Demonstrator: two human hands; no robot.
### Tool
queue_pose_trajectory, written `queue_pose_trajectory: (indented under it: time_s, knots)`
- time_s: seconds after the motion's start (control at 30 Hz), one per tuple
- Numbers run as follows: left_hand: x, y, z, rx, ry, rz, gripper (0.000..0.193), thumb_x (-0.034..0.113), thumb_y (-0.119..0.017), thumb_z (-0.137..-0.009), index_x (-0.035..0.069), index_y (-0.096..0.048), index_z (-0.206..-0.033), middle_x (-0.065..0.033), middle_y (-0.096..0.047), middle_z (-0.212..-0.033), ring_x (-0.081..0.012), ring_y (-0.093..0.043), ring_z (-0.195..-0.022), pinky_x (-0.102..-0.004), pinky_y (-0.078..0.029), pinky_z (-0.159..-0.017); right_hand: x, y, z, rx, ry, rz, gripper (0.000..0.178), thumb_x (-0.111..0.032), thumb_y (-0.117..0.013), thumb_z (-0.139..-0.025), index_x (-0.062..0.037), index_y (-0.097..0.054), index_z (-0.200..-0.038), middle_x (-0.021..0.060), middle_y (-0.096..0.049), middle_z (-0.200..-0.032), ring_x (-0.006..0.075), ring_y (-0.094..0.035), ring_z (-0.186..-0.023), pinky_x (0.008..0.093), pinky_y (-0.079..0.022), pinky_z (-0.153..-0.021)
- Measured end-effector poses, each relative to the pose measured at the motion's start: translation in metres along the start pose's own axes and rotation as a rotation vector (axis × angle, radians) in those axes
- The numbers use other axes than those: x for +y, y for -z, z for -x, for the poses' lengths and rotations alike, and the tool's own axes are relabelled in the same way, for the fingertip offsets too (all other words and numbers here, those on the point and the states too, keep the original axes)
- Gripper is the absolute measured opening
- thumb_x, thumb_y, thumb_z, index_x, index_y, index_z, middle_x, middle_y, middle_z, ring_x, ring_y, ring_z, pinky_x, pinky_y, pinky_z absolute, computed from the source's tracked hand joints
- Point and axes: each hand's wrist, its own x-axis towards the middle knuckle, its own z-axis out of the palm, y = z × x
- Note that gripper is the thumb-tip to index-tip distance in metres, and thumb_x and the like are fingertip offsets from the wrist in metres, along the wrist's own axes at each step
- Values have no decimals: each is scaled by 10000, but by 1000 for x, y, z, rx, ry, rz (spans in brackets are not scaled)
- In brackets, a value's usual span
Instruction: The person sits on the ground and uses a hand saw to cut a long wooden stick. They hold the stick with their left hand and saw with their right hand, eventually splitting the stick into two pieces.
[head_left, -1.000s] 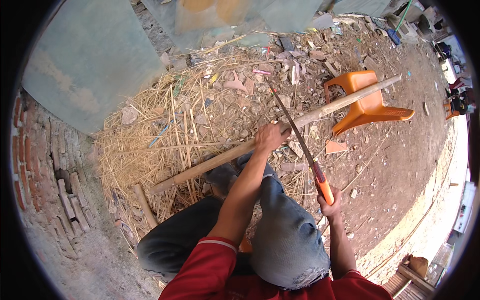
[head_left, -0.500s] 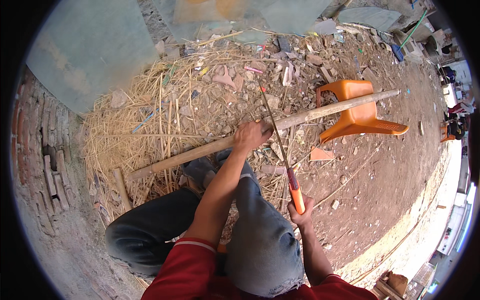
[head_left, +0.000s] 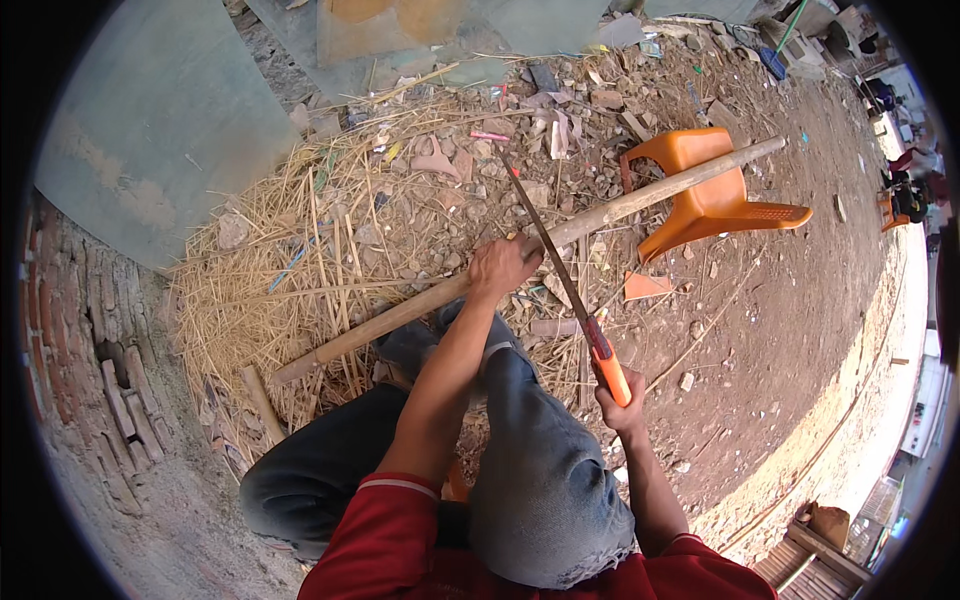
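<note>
A long round wooden pole (head_left: 420, 308) slants across in front of me, its far right part resting over an orange plastic chair (head_left: 705, 190) that lies tipped on the ground. My left hand (head_left: 503, 267) is closed around the pole near its middle. In my right hand (head_left: 621, 397) is the orange handle of a handsaw (head_left: 558, 262). The saw's long blade crosses the pole just right of my left hand, its tip pointing away from me. Whether the teeth have cut into the wood cannot be made out. My legs in dark jeans are bent under the pole.
Straw (head_left: 250, 290) and rubble cover the ground ahead and left. A short wooden stick (head_left: 262, 404) lies by the pole's left end. Grey-green sheets (head_left: 150, 130) lean at the back left, beside a worn brick wall (head_left: 110, 370). People sit at the far right.
My right hand has drawn the saw back toward me and slightly right. The left hand keeps its hold on the pole. The whole view has tilted a little.
</note>
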Motion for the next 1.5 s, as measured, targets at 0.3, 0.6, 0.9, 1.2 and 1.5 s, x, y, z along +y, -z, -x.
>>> queue_pose_trajectory:
  time_s: [0.3,0.6,0.9,1.2,1.5]
  knots:
    - [-9,-1,-4,-35,-33,22,536,517,-614,-951,111,-710,-1287,-258,-739,-840,-451,-731,-893,-535,-577,-880,3,-3,5,29,-25,-41,39,-18,-585,-752,1,-607,-778,-27,-488,-655,75,-446,-619,284,-376,-557]
    - [-11,-1,-2,-30,-30,52,525,525,-608,-960,117,-714,-1273,-259,-747,-899,-454,-729,-898,-541,-576,-858,-9,-6,4,45,-14,21,44,-40,-599,-742,-12,-566,-737,-15,-476,-634,87,-431,-597,297,-368,-548]
    - [-2,8,4,-55,2,-73,487,374,-765,-798,45,-755,-1157,-233,-772,-931,-382,-765,-935,-453,-607,-881,-15,-8,2,46,-28,121,87,-71,-621,-740,-14,-561,-716,6,-499,-603,111,-448,-558,319,-385,-525]
    - [-9,-11,-18,-186,151,-149,256,142,-670,-805,17,-807,-982,-240,-774,-962,-339,-781,-919,-425,-628,-841,-35,-8,20,-13,-148,111,108,-61,-628,-781,-6,-560,-717,-18,-502,-606,76,-450,-568,292,-378,-510]
    - [5,-13,-5,-141,146,-141,272,117,-680,-801,10,-792,-1025,-234,-772,-1016,-341,-774,-950,-436,-613,-865,-31,3,23,-21,-93,124,72,-56,-652,-751,8,-621,-758,10,-534,-592,80,-482,-568,310,-411,-526]
